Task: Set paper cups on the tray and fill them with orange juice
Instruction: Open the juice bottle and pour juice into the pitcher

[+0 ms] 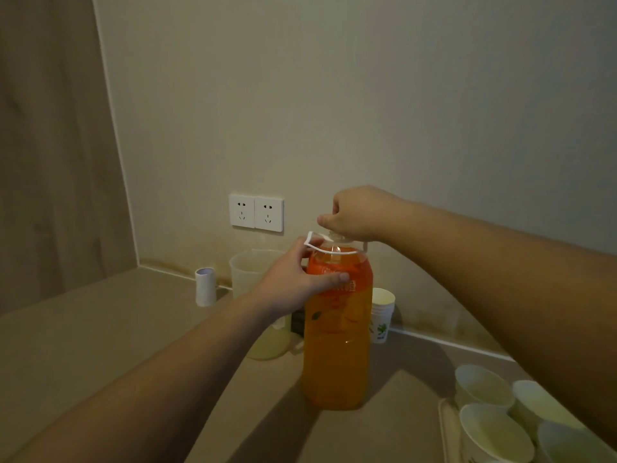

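A tall orange juice bottle (337, 345) stands upright on the counter in the middle. My left hand (297, 282) grips its shoulder, thumb across the orange label, next to the white carry handle. My right hand (359, 213) is curled over the bottle's cap, which it hides. Several empty paper cups (494, 432) stand on a tray (449, 429) at the lower right, partly hidden by my right forearm. A stack of spare paper cups (382, 314) stands behind the bottle by the wall.
A clear measuring jug (250, 272) and a white paper roll (205, 285) stand at the back by the wall. A pale round lid (268, 345) lies left of the bottle. Two wall sockets (256, 212) sit above the counter.
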### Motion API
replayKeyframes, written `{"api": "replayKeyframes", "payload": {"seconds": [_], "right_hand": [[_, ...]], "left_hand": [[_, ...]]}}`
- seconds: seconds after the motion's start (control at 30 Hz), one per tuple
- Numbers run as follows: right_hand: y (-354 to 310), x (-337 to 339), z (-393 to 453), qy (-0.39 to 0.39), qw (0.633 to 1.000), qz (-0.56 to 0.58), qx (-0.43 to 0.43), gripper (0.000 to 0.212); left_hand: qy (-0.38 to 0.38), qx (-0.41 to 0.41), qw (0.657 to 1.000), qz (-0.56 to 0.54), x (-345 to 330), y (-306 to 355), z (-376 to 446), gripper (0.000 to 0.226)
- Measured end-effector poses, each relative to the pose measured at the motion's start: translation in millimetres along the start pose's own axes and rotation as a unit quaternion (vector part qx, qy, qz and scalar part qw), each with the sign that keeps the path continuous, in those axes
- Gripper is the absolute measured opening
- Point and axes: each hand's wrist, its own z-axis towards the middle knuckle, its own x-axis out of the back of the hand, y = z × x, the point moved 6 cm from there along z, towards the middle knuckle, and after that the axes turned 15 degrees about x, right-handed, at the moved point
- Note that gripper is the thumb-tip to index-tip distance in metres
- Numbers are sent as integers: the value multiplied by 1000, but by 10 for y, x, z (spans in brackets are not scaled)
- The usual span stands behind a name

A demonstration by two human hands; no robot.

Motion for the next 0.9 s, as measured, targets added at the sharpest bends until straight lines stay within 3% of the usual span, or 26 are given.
{"api": "replayKeyframes", "payload": {"seconds": [0.23,0.47,0.6,0.7,0.9], "right_hand": [[31,-69,-23,-10,995,85,43,31],[10,-31,90,-52,999,-15,7,44],[-34,-16,79,-66,998,-2,18,28],[-28,-54,92,-74,996,-23,42,28],[-7,-88,63,-77,989,80,102,20]], "left_hand": [[-13,-9,1000,-10,9,-11,57,69],[-19,-16,999,-21,-22,0,47,74],[-28,-12,999,-34,-15,-10,61,74],[-26,-12,999,-28,-30,-8,87,74],[-34,-8,999,-39,-11,-44,123,79]]}}
